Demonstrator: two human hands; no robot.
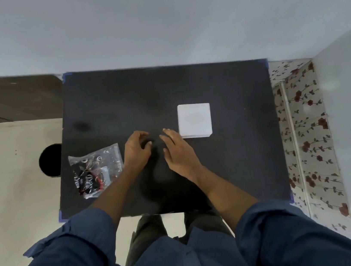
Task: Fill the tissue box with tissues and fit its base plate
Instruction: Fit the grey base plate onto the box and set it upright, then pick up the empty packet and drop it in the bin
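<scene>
A white cube-shaped tissue box stands on the black table, right of centre, with a faint oval marking on its top face. My right hand hovers just left of the box with its fingers spread, holding nothing and not touching the box. My left hand is curled over the table's middle. A dark patch lies between its thumb and fingers; I cannot tell whether that is an object or a shadow. No loose tissues or base plate are visible.
A clear plastic bag with dark packets and small bits lies at the table's left front. Blue tape marks the table corners. A grey wall stands behind, a floral cloth hangs to the right, and a black round object sits on the floor to the left.
</scene>
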